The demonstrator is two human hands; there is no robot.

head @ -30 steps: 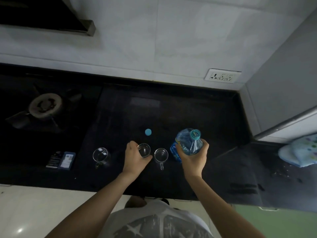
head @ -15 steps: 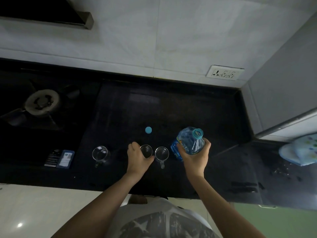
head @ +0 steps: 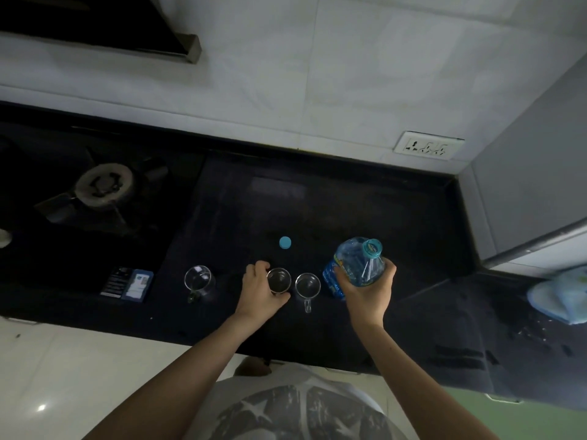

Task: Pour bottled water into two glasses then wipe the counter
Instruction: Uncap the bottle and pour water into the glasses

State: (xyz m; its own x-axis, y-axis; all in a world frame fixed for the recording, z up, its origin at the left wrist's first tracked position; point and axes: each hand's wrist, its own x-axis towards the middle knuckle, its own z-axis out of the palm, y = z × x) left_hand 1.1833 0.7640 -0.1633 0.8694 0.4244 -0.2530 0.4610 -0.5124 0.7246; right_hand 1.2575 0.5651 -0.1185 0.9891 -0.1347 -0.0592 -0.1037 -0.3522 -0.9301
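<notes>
Near the front edge of the dark surface, the right hand grips the uncapped water bottle, fingers curled round its body, its long axis leaning with the open mouth up and away from the person. Just left of it stands a handled glass, and touching distance further left a second glass, which the left hand holds with fingers wrapped round its side. Both glasses lie to the left of the bottle's mouth, so pouring likely calls for tipping the neck leftward; the handled glass is nearer. A blue cap lies behind them, a third glass well to the left.
</notes>
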